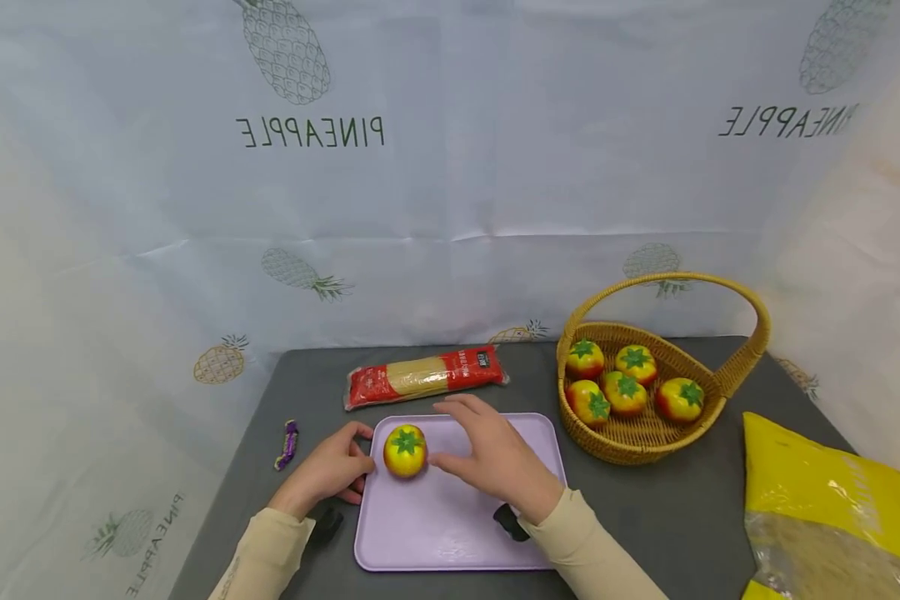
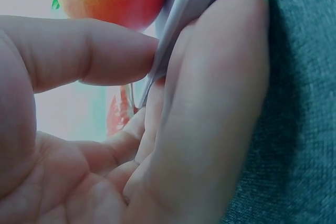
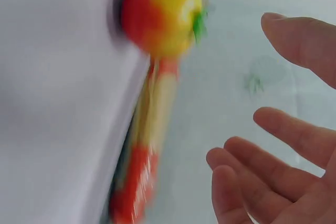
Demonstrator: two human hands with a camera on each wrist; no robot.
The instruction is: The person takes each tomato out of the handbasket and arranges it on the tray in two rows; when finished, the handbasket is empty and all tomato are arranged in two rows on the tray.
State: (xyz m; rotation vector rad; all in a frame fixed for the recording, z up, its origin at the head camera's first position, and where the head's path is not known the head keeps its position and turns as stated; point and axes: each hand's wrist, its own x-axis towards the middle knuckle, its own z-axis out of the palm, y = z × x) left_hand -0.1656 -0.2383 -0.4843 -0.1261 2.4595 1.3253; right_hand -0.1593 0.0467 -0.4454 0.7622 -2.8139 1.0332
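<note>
Head view: 1 glossy, round red-and-yellow fruit w/ green star-shaped top (image 1: 405,451) sits on the flat, rectangular lilac tray (image 1: 450,533), nr its far-L corner. 5 lookalike fruits (image 1: 626,393) are in the tan woven basket w/ tall hoop handle (image 1: 622,455), at R of the dark grey tabletop (image 1: 667,517). Progress, prob. partway: 1 pc on tray, 5 in basket; can't tell if the basket ones count as done or left. Also out: red-and-cream plastic noodle pack (image 1: 427,375) beyond tray; shiny purple wrapped sweet (image 1: 287,445) L of tray; yellow-and-clear plastic bag (image 1: 832,500) far R, cut off by frame, contents hard to ID. L hand (image 1: 330,462) is at tray's L edge, some fingers partly hidden. R hand (image 1: 498,457) is over tray, just beside the 1 fruit, fingers spread.

L wrist view: fingers closed in a pinch on tray rim; fruit cut off at top, bkgd washed out.

R wrist view: fingers well apart, holding nothing, gap to fruit; fruit & noodle pack blurred.
</note>
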